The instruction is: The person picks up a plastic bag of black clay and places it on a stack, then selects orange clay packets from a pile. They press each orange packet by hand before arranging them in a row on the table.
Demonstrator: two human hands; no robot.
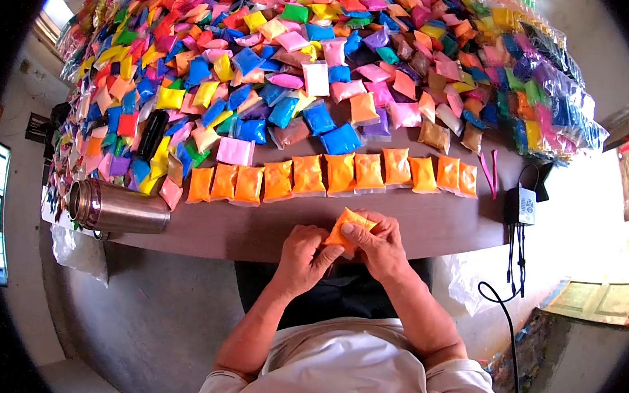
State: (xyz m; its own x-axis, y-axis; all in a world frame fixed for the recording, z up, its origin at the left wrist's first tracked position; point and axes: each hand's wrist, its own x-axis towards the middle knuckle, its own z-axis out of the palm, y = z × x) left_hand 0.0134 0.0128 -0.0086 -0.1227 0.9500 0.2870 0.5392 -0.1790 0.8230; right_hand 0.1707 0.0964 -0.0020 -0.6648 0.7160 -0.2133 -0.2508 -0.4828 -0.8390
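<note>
Both my hands hold one small orange packet (pixel 346 227) just past the table's near edge. My left hand (pixel 306 257) is closed at the packet's lower left side, thumb against it. My right hand (pixel 381 247) grips it from the right, its thumb lying on the packet's face. Behind the hands, a row of similar orange packets (pixel 307 175) lies side by side across the brown table (pixel 255 225). What fills the packets cannot be made out beyond a bright colour showing through clear film.
A large heap of many-coloured packets (pixel 322 78) covers the table's far part. A metal flask (pixel 130 209) lies at the left. Bundled clear bags (pixel 562 96) are piled at the far right. A small box with black cables (pixel 523 206) sits at the right edge, near pink strips (pixel 489 175).
</note>
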